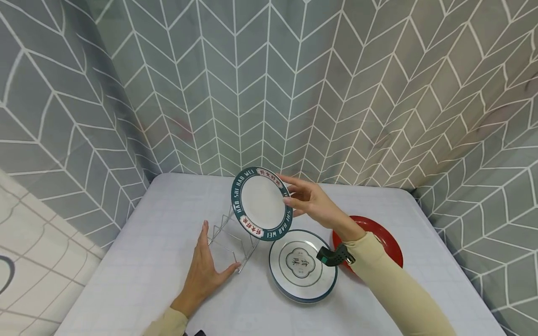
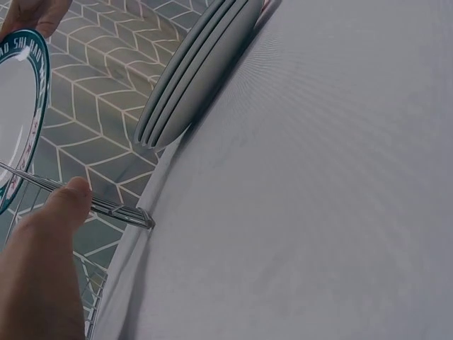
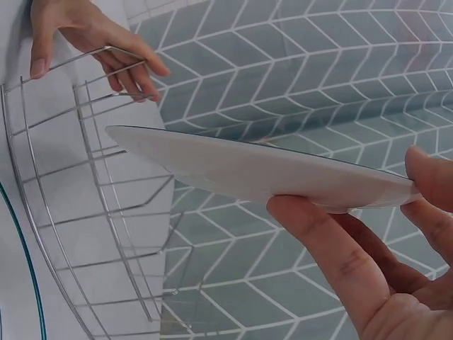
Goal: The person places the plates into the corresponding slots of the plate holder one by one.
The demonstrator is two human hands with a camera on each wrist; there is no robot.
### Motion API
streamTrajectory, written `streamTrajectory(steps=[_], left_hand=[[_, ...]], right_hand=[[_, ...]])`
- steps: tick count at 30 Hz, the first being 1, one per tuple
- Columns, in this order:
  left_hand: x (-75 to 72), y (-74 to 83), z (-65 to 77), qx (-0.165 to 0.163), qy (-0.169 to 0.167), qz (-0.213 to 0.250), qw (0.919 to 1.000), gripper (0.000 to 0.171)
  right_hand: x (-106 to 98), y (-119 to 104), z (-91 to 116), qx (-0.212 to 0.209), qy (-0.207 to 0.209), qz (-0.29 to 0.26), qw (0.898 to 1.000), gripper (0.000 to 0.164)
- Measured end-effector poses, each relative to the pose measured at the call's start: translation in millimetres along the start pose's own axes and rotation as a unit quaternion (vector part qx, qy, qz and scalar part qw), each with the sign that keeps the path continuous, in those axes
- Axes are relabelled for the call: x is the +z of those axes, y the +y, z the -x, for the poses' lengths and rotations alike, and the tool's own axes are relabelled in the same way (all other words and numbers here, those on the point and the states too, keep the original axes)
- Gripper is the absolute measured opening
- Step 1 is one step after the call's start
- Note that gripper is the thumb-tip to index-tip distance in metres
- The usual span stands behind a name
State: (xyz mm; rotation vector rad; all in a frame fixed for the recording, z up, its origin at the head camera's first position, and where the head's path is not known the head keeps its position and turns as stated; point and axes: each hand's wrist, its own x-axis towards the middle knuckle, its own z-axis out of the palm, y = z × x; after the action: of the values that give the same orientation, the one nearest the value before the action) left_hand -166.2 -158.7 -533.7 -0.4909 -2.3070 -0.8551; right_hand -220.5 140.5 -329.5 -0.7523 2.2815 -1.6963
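Curtained booth, grey chevron-patterned hangings on three sides, white-clothed table

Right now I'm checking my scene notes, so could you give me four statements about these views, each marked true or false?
1. The right hand holds a green-rimmed plate. True.
2. The plate stack lies between the wire rack and the red plate. True.
3. The left hand grips the red plate. False: the left hand touches the wire rack.
4. The red plate stands in the wire rack. False: it lies on the table.
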Motion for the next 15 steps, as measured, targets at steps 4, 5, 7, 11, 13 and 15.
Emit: streamTrajectory(steps=[4, 5, 7, 11, 13, 15], left_hand=[[-1.5, 0.6, -1.1, -0.002, -0.002, 0.000, 1.0000, 0.129], [-1.5, 0.6, -1.3, -0.001, -0.001, 0.003, 1.0000, 0.129], [-1.5, 1.0, -1.6, -0.002, -0.003, 0.005, 1.0000, 0.129], [-0.7, 0.9, -1.1, -0.006, -0.008, 0.005, 0.9999, 0.131], [-0.8, 0.7, -0.9, -0.013, -0.010, 0.005, 0.9998, 0.131], [-0.7, 0.1, -0.8, -0.017, -0.011, 0.004, 0.9998, 0.131]], right_hand=[[8, 1, -6, 0.006, -0.011, 0.011, 1.000, 0.060], [10, 1, -8, 0.005, -0.014, 0.015, 1.000, 0.060], [13, 1, -10, 0.005, -0.019, 0.020, 1.000, 0.059], [21, 0, -13, 0.006, -0.017, 0.035, 0.999, 0.059], [26, 0, -15, 0.008, -0.017, 0.042, 0.999, 0.059], [29, 0, -16, 0.008, -0.021, 0.045, 0.999, 0.059]])
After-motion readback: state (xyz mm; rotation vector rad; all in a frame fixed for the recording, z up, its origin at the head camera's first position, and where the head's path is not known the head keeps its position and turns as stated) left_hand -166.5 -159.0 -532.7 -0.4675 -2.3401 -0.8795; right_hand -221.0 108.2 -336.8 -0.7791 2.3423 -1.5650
